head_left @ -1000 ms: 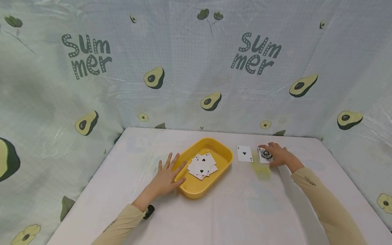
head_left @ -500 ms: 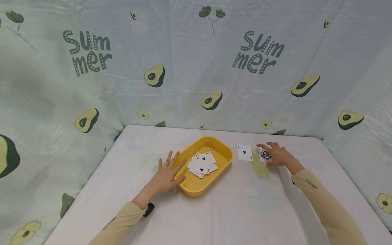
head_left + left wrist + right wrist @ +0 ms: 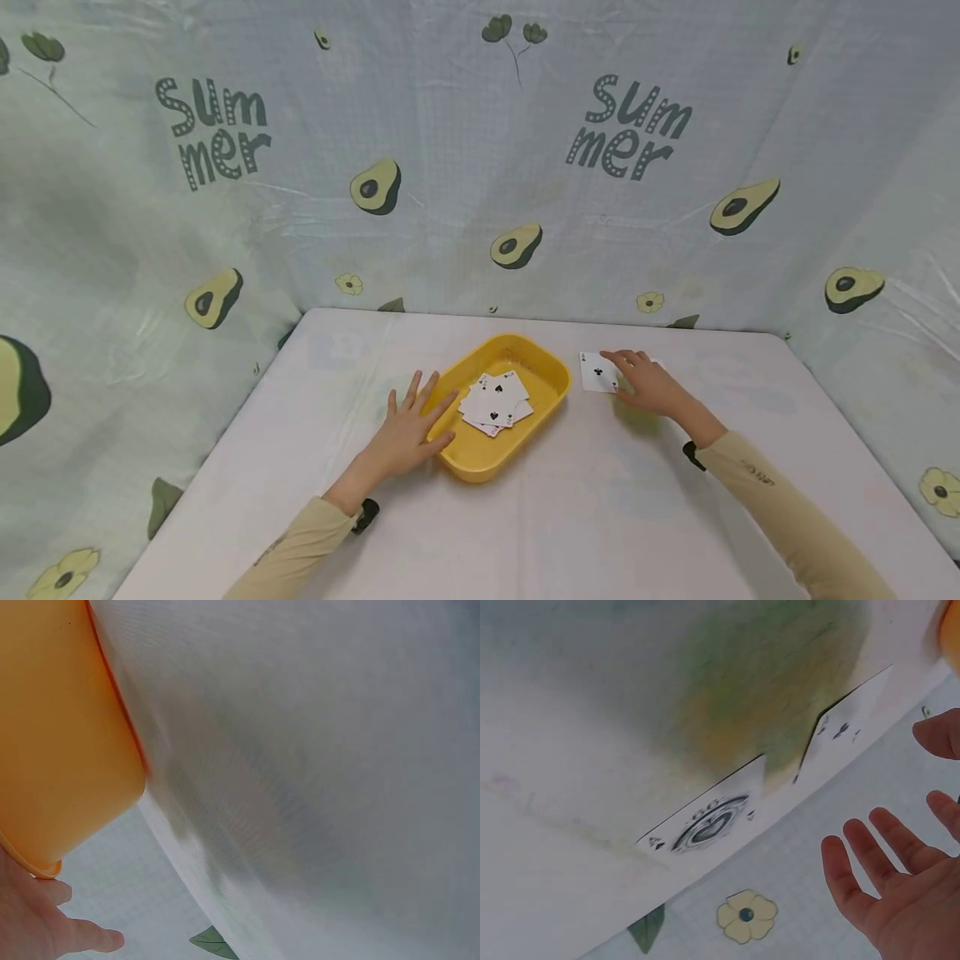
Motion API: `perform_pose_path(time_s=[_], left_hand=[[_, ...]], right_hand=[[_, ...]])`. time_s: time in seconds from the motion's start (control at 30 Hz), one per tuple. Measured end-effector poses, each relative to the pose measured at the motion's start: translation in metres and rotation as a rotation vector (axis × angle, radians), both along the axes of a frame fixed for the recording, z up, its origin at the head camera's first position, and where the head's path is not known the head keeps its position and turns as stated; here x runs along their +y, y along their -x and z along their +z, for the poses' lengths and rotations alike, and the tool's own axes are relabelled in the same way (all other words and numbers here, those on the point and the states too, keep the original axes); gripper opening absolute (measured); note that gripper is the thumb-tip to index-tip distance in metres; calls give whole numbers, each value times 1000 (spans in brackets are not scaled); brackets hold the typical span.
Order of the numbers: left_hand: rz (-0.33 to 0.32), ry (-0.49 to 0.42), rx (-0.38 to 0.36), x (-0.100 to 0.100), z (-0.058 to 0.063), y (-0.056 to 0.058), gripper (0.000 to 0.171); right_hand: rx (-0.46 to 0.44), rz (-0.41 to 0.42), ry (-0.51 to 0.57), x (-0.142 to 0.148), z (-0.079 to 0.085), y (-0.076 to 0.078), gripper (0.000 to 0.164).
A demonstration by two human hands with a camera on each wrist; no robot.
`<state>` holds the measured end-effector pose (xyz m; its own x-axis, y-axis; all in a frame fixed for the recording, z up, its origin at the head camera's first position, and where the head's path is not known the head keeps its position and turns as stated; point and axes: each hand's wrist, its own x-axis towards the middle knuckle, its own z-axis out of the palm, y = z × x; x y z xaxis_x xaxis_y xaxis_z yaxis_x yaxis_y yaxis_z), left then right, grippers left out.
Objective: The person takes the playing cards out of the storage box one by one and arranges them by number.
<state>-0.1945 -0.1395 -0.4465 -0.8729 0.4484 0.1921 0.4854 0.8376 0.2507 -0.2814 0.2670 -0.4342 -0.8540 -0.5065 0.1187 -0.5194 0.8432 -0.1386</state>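
Observation:
My left hand rests spread on the near left rim of a yellow plastic tray. In the left wrist view its fingertips show at the rim, beside the tray's outer wall. Overlapping playing cards, spades among them, lie face up inside. To the right of the tray lies an ace of clubs. My right hand hovers by that card's right edge, fingers relaxed and holding nothing. An ace of spades lies face up on the table, mostly hidden behind this hand in the head view.
A white cloth covers the table. A pale curtain with avocados and lettering stands behind the far edge and at both sides. Faint yellow-green print marks the cloth near the two cards.
My right hand has moved left, from over the ace of spades to the right edge of the ace of clubs. Both cards stay where they were. My left hand stays on the tray.

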Motion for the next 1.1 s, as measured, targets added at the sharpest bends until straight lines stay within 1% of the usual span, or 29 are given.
perform_pose_path(time_s=[0.13,0.33,0.57,0.7,0.83,0.93,1.1], left_hand=[[2,5,-1,0,-2,0,61],[4,-1,5,-1,-2,0,61],[1,14,-13,-2,0,0,61],[1,24,-12,-2,-1,1,61],[-2,15,-5,-2,-1,0,60],[-6,7,8,-2,-1,0,60],[-7,7,13,-1,0,0,60]], right_hand=[[-23,1,47,-16,3,-8,58],[27,35,85,-35,4,-16,55],[88,81,91,-57,7,-23,50],[102,101,99,-71,9,-26,46],[117,157,112,-83,11,-29,44],[105,184,120,-92,13,-31,43],[71,187,112,-109,18,-33,40]])
